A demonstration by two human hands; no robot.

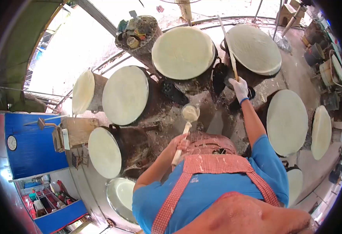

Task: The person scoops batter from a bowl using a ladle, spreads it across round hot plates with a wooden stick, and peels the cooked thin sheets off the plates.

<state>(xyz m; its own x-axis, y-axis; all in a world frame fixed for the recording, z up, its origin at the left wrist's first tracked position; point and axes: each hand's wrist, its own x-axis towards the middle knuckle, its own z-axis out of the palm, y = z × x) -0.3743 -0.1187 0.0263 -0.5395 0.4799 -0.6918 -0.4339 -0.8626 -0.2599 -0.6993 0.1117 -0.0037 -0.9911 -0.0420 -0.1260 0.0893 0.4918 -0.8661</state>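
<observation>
My left hand (180,143) is closed round the light handle of a ladle (187,128), held in front of my apron. Pale batter (191,113) fills the ladle's bowl. My right hand (240,89), in a white glove, grips a long, thin spatula (232,58) by its wooden handle. The blade points away from me along the left edge of a round griddle, which carries a pale sheet (253,48). I cannot tell whether the blade is under the sheet's edge. To its left, another pale sheet (183,52) covers a second round griddle.
More drum-like stoves with pale round tops, such as the left one (125,95) and right one (287,123), ring me. A metal basin (114,197) holding pale liquid stands at lower left. A cluttered drum (139,37) stands at the back; buckets (314,54) line the right.
</observation>
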